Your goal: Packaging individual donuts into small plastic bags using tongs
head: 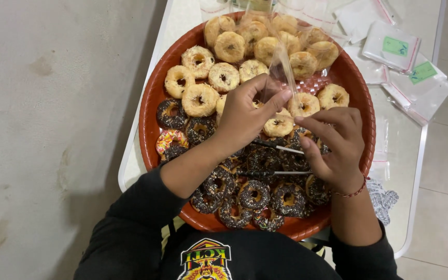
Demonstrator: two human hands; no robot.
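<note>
Two bare hands work at mid-frame above a round reddish-brown woven plastic tray [149,111] loaded with small ring doughnuts. The left hand [242,116] pinches a clear thin plastic sleeve bag [281,65] between thumb and forefinger at its lower edge; the bag stands upward from the fingers toward the top of the frame. The right hand [335,148], fingers curled, sits just beside it at centre right, its fingertips near the bag's mouth; whether it grips the film cannot be told.

Assessment: the bag is very light, limp and slick, and would likely crumple or slip unless held by the open edge with both hands.

Pale sugar-crusted doughnuts [224,77] fill the tray's upper half, dark chocolate-glazed sprinkled doughnuts [254,194] the lower. These look soft, with fragile toppings; handling by the sides appears safest.

Spare clear bags with green labels [395,47] lie on the white worktop [397,140] at upper right.
</note>
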